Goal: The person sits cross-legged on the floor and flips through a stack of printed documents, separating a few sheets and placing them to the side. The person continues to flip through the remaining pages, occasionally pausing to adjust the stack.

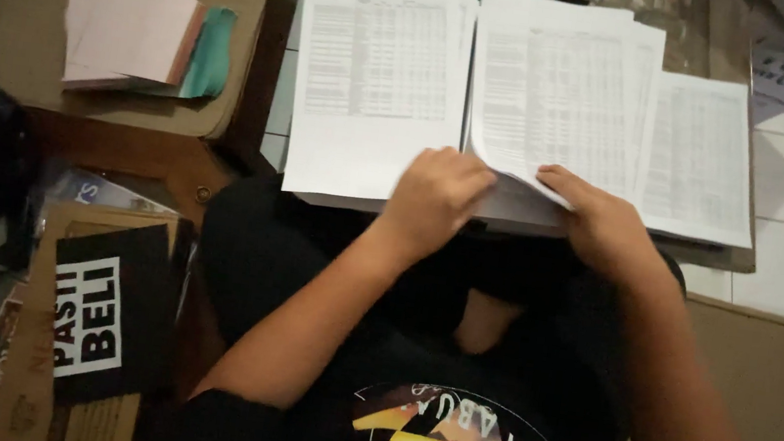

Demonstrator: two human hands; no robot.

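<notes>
On the surface (706,257) ahead of the seated person, three stacks of printed table sheets lie side by side: left stack (378,89), middle stack (556,101), right stack (704,154). Middle stack overlaps the right one; its lower edge is lifted and curled. Left hand (435,196) rests knuckles-up at the seam between left and middle stacks, fingers tucked under the lifted pages. Right hand (601,221) sits at the same lower edge, grip narrow, thumb on top of the raised sheets, fingers hidden beneath. Far left: cardboard box (28,16) carrying pink paper pads (131,34). Lower left: black-and-white printed card (106,315).
</notes>
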